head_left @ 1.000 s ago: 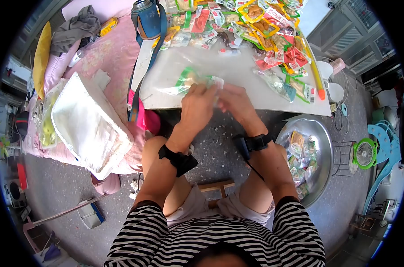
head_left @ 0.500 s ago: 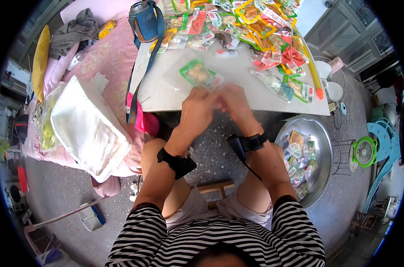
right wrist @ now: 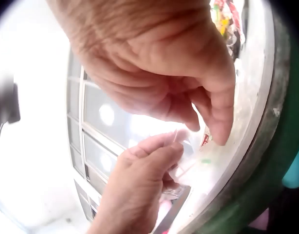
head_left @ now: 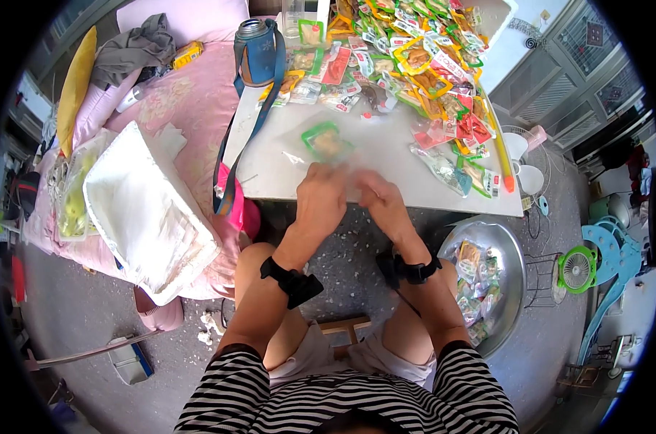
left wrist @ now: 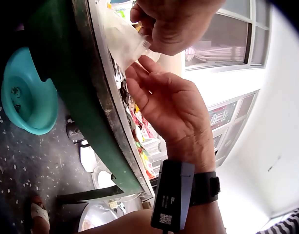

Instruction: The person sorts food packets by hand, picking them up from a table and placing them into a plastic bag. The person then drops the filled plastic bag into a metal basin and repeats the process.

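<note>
The left hand [head_left: 322, 197] pinches clear plastic [left wrist: 121, 41] at the worktop's [head_left: 432, 192] front edge; the right hand's [head_left: 387, 211] fingers are open, loosely bent beside it; a green-edged packet [head_left: 327, 142] lies just beyond the hands, blurred.

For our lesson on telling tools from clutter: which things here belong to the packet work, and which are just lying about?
Belongs:
- clear bag, pinched by the left hand
- green-edged packet
- packet pile
- basin, probably, since it holds packets

Lying about, it seems:
- blue flask
- yellow cushion
- green fan
- dustpan
</note>
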`<action>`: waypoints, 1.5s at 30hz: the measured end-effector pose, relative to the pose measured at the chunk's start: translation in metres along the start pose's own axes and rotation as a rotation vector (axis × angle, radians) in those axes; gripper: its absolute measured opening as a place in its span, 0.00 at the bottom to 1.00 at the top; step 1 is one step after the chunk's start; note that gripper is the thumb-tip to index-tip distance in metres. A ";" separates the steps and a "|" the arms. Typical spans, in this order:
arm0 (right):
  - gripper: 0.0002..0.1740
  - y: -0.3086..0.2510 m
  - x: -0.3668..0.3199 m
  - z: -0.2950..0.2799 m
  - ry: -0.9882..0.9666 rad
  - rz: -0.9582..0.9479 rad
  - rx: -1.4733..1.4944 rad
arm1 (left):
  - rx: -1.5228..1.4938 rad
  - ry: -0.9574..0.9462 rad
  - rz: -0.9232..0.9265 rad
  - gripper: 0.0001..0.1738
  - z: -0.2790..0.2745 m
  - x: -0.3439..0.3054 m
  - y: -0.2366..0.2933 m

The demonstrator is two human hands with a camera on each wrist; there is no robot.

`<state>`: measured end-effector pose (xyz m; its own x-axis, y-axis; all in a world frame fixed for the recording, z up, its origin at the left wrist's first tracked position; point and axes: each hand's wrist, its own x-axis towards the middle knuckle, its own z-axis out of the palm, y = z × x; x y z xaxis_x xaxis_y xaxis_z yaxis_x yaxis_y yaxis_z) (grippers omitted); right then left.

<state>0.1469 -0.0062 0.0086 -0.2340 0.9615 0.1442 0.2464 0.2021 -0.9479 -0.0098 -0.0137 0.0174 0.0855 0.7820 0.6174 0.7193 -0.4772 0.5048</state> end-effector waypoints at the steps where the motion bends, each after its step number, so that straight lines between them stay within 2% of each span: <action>1: 0.15 -0.006 -0.002 0.004 0.009 -0.157 -0.265 | -0.026 -0.008 0.010 0.23 -0.001 0.000 -0.001; 2: 0.14 -0.009 -0.003 0.008 0.019 -0.314 -0.527 | -0.053 -0.018 0.021 0.24 -0.002 0.000 -0.002; 5: 0.16 0.002 0.000 0.015 -0.022 -0.239 -0.658 | -0.128 -0.016 0.052 0.24 0.001 -0.001 -0.003; 8: 0.11 0.008 0.012 0.019 -0.085 -0.158 -0.844 | -0.156 -0.054 0.033 0.24 -0.003 0.002 -0.005; 11: 0.11 0.003 0.026 0.019 -0.228 -0.030 -0.847 | -0.126 -0.078 0.013 0.24 -0.014 0.005 -0.002; 14: 0.12 -0.019 0.004 0.023 -0.002 -0.312 -0.787 | -0.103 -0.030 -0.041 0.23 -0.017 0.004 -0.009; 17: 0.12 -0.046 -0.009 0.034 -0.011 -0.382 -0.765 | -0.116 0.025 -0.072 0.23 -0.015 0.004 -0.011; 20: 0.12 -0.014 0.007 0.034 -0.079 -0.290 -0.856 | -0.146 0.049 -0.026 0.22 -0.012 0.002 -0.009; 23: 0.12 -0.023 0.030 0.028 -0.442 0.076 -1.122 | -0.149 0.049 0.003 0.20 -0.011 -0.002 -0.007; 26: 0.11 -0.032 0.019 0.029 -0.264 -0.127 -0.909 | -0.103 0.055 -0.049 0.15 -0.013 -0.002 -0.010; 29: 0.12 -0.075 0.014 0.006 -0.558 -0.224 -0.677 | -0.067 0.076 -0.134 0.12 -0.014 -0.002 -0.015; 32: 0.14 -0.121 0.053 -0.015 -0.426 0.296 -0.208 | -0.034 0.018 -0.167 0.09 -0.010 -0.003 -0.016; 34: 0.14 -0.106 0.101 -0.023 -0.213 0.153 -0.274 | -0.012 -0.058 -0.157 0.08 -0.006 -0.006 -0.015; 36: 0.12 -0.091 0.149 -0.022 -0.145 0.066 -0.177 | 0.009 -0.125 -0.153 0.06 -0.001 -0.010 -0.016; 38: 0.12 -0.075 0.191 -0.015 -0.036 0.176 -0.007 | 0.025 -0.171 -0.151 0.05 0.001 -0.012 -0.015; 41: 0.13 -0.041 0.252 -0.009 -0.066 0.092 0.076 | 0.042 -0.238 -0.172 0.05 0.001 -0.013 -0.016; 44: 0.15 -0.010 0.311 0.012 0.012 0.130 0.226 | 0.057 -0.274 -0.180 0.05 0.001 -0.013 -0.014; 45: 0.17 -0.016 0.314 0.026 0.185 0.170 0.216 | 0.061 -0.284 -0.183 0.05 0.001 -0.014 -0.014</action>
<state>0.0450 0.2872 0.0612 -0.0269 0.9996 0.0095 0.0574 0.0110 -0.9983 -0.0198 -0.0172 0.0012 0.1333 0.9370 0.3229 0.7794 -0.3004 0.5498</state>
